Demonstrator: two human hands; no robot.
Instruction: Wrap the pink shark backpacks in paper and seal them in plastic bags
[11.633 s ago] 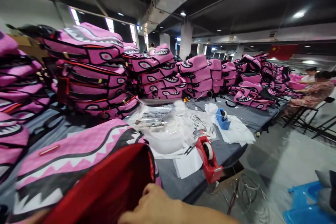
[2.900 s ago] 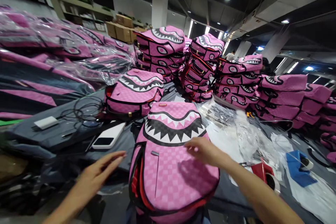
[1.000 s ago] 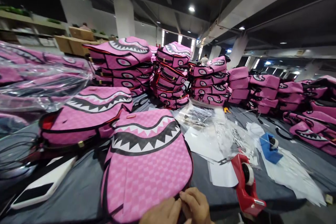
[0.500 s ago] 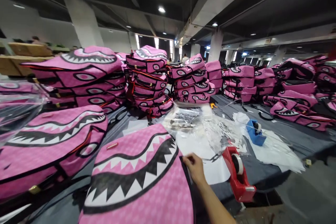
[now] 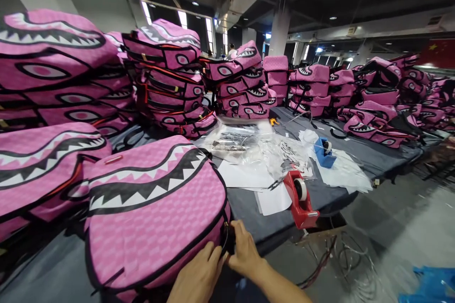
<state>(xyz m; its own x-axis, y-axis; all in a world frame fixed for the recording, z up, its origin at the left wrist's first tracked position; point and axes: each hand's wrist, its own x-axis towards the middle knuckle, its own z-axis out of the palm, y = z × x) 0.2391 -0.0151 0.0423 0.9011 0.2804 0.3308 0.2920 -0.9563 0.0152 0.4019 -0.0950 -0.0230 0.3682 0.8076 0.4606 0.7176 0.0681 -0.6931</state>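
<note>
A pink backpack (image 5: pixel 156 218) printed with a black-and-white toothed mouth lies flat on the dark cloth-covered table. At its right side edge, my left hand (image 5: pixel 201 267) presses against the bag with fingers curled; what its fingertips grip is hidden. Close beside it, my right hand (image 5: pixel 245 251) is closed at the black strap and zipper area; I cannot make out exactly what is between the fingers. A second pink backpack (image 5: pixel 46 170) lies to the left, touching the first.
Stacks of pink backpacks (image 5: pixel 170 80) line the back. A red tape dispenser (image 5: pixel 302 201), a blue tape dispenser (image 5: pixel 324 152), white paper sheets (image 5: pixel 245 175) and clear plastic bags (image 5: pixel 238 139) are on the table. Cables (image 5: pixel 355 260) lie on the floor at right.
The view has swung right. The backpack now shows its right side, and my left hand has come into view there. My right hand has moved down along the bag's edge.
</note>
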